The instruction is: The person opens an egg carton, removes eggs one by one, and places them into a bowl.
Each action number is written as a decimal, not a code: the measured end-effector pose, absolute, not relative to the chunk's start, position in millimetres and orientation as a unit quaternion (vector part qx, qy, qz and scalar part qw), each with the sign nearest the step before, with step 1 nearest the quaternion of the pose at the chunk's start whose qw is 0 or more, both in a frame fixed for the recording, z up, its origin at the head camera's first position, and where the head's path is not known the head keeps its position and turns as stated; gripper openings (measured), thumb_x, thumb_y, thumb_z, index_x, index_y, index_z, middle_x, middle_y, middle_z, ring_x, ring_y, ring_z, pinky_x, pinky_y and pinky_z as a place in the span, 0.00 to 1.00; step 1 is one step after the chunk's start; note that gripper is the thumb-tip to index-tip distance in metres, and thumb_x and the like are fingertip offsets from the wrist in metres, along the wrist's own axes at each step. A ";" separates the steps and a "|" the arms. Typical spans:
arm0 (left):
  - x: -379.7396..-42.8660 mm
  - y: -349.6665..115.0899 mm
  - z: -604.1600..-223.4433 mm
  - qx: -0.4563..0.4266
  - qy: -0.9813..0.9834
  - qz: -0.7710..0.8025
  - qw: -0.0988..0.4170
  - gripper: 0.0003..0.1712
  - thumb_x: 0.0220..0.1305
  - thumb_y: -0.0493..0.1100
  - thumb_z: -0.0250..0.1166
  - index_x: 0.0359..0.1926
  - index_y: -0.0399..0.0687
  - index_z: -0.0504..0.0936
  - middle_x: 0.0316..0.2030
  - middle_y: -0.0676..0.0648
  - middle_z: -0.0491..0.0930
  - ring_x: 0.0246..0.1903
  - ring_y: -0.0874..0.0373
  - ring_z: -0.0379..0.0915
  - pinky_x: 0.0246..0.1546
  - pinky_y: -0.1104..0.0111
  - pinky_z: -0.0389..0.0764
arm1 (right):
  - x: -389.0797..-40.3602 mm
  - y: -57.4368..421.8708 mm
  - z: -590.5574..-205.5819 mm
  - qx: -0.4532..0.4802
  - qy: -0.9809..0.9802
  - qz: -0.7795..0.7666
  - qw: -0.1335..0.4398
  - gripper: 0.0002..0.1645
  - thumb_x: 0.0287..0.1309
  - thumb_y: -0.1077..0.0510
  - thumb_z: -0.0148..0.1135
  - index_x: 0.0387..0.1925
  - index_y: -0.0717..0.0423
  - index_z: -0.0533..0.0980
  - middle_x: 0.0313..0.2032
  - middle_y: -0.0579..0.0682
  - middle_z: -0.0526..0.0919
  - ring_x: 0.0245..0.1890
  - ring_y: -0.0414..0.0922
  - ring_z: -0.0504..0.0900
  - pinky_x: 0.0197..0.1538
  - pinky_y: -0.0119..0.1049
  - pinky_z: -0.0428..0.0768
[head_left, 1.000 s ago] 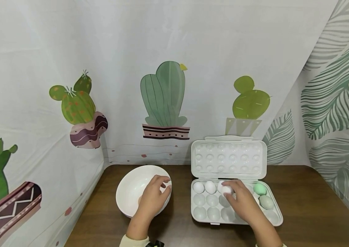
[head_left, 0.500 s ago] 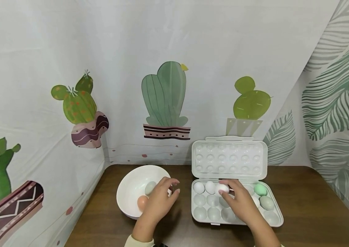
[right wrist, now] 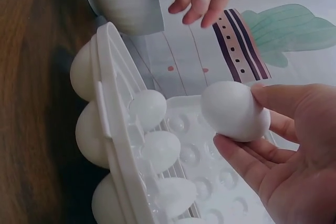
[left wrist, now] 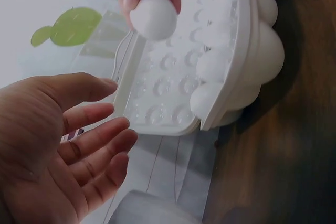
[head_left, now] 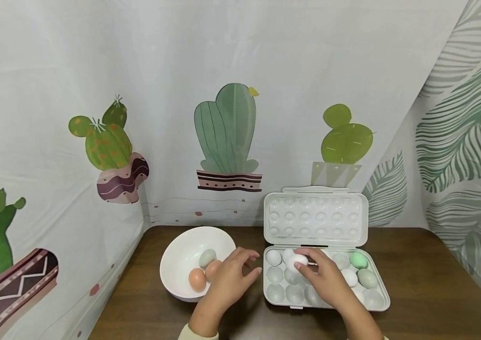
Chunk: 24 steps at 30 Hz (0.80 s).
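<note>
My right hand (head_left: 324, 279) pinches a white egg (right wrist: 234, 111) between thumb and fingers, raised over the white plastic egg box (head_left: 283, 306). In the box's back row are white eggs (head_left: 273, 258) and a mint-green egg (head_left: 358, 260); a grey-green egg (head_left: 367, 278) and another white egg (head_left: 349, 277) sit nearer the front right. Between bowl and box hovers my left hand (head_left: 233, 278), fingers loosely bent around nothing. It partly covers the white bowl (head_left: 176, 255), where two brown eggs (head_left: 197, 279) and a grey-green egg (head_left: 207, 258) lie.
The box's dimpled lid (head_left: 315, 219) stands raised at the back, close to a cactus-print cloth (head_left: 291, 118). Bowl and box rest on a dark brown wooden table (head_left: 415, 274), which ends at the cloth. Several round cups (head_left: 275, 293) line the box's front row.
The right hand has lifted the white egg from the box's back row and brought it left. The left hand has moved right, out from over the bowl, uncovering the eggs there.
</note>
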<state>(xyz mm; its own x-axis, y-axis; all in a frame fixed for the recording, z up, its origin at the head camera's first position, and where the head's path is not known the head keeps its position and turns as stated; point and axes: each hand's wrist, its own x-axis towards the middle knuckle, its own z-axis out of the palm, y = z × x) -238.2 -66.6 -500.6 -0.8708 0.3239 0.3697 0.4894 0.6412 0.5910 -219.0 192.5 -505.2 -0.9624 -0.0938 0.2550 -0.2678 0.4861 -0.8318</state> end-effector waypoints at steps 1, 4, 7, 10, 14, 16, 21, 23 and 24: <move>-237.8 -65.1 -500.9 -0.230 -0.898 -0.357 0.113 0.17 0.62 0.46 0.71 0.51 0.52 0.82 0.42 0.52 0.82 0.39 0.62 0.81 0.42 0.72 0.81 | -218.8 191.7 -505.1 0.111 -0.854 0.500 0.085 0.19 0.65 0.56 0.67 0.57 0.50 0.79 0.56 0.49 0.81 0.55 0.49 0.83 0.53 0.28 0.83; -236.3 -61.5 -500.9 -0.244 -0.892 -0.367 0.099 0.19 0.62 0.47 0.72 0.53 0.51 0.82 0.43 0.51 0.82 0.40 0.63 0.82 0.42 0.72 0.82 | -217.6 189.1 -504.4 0.125 -0.846 0.513 0.079 0.19 0.66 0.54 0.66 0.57 0.50 0.79 0.57 0.49 0.81 0.55 0.48 0.82 0.53 0.28 0.83; -234.9 -58.9 -500.5 -0.257 -0.882 -0.388 0.078 0.22 0.62 0.47 0.73 0.56 0.49 0.81 0.45 0.50 0.82 0.41 0.61 0.83 0.43 0.72 0.83 | -215.4 186.4 -503.1 0.134 -0.841 0.520 0.072 0.19 0.66 0.52 0.65 0.57 0.50 0.79 0.57 0.49 0.81 0.55 0.47 0.82 0.53 0.29 0.83; -233.5 -56.3 -500.8 -0.265 -0.875 -0.400 0.061 0.26 0.62 0.47 0.73 0.60 0.48 0.80 0.48 0.51 0.82 0.44 0.59 0.83 0.46 0.71 0.84 | -213.2 183.4 -502.1 0.138 -0.837 0.525 0.067 0.20 0.66 0.52 0.65 0.57 0.52 0.79 0.56 0.49 0.81 0.55 0.46 0.82 0.52 0.29 0.83; -231.1 -52.1 -502.7 -0.271 -0.870 -0.408 0.056 0.28 0.61 0.48 0.73 0.61 0.49 0.79 0.50 0.51 0.81 0.48 0.57 0.83 0.48 0.71 0.84 | -212.3 179.6 -502.4 0.140 -0.832 0.534 0.059 0.20 0.66 0.51 0.65 0.57 0.51 0.79 0.55 0.48 0.81 0.54 0.43 0.83 0.52 0.29 0.83; -229.9 -49.8 -503.9 -0.273 -0.867 -0.414 0.055 0.27 0.62 0.48 0.73 0.61 0.49 0.79 0.50 0.50 0.82 0.48 0.57 0.84 0.48 0.71 0.84 | -212.3 178.0 -502.9 0.141 -0.830 0.537 0.056 0.20 0.66 0.50 0.65 0.57 0.50 0.79 0.55 0.47 0.81 0.53 0.40 0.83 0.52 0.29 0.83; -228.3 -44.1 -505.6 -0.279 -0.861 -0.422 0.049 0.25 0.61 0.47 0.74 0.58 0.49 0.80 0.47 0.51 0.81 0.47 0.61 0.83 0.46 0.71 0.85 | -211.8 175.0 -504.5 0.160 -0.822 0.543 0.056 0.20 0.67 0.51 0.65 0.57 0.53 0.78 0.54 0.49 0.82 0.53 0.38 0.82 0.52 0.29 0.83; -228.4 -42.1 -505.6 -0.282 -0.859 -0.425 0.048 0.24 0.61 0.46 0.74 0.57 0.50 0.80 0.46 0.52 0.81 0.46 0.63 0.83 0.45 0.71 0.85 | -211.2 173.5 -504.0 0.169 -0.817 0.549 0.053 0.20 0.67 0.52 0.64 0.57 0.53 0.77 0.54 0.50 0.82 0.53 0.38 0.82 0.53 0.29 0.83; -228.4 -41.3 -505.6 -0.283 -0.858 -0.427 0.049 0.23 0.61 0.46 0.74 0.56 0.50 0.81 0.46 0.52 0.81 0.46 0.63 0.83 0.45 0.70 0.85 | -211.1 172.6 -503.9 0.173 -0.813 0.554 0.051 0.20 0.67 0.52 0.64 0.57 0.54 0.77 0.54 0.51 0.82 0.53 0.39 0.82 0.53 0.30 0.83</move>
